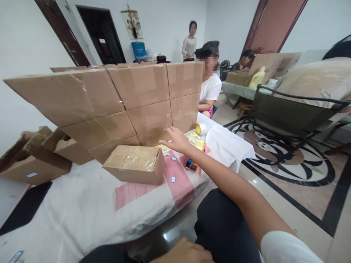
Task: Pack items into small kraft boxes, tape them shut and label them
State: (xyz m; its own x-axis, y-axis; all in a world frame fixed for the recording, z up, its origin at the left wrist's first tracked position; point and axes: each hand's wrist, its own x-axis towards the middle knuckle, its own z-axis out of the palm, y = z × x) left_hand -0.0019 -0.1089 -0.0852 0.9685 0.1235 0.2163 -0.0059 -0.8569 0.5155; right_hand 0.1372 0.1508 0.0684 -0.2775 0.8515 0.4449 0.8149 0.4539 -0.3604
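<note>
Thumb and fingers of the right hand (177,140) stand apart at centre, those of the left hand (184,252) at bottom centre cannot be judged, and a taped carton (134,163) lies left of centre before stacked cartons (145,86).

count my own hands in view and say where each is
2: the right hand is held out over the table, in front of the stacked boxes; the left hand is low at the bottom edge, near the dark trousers, partly cut off.

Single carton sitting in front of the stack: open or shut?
Shut. The carton has its top flaps lying flat, with shiny clear tape across them.
</note>
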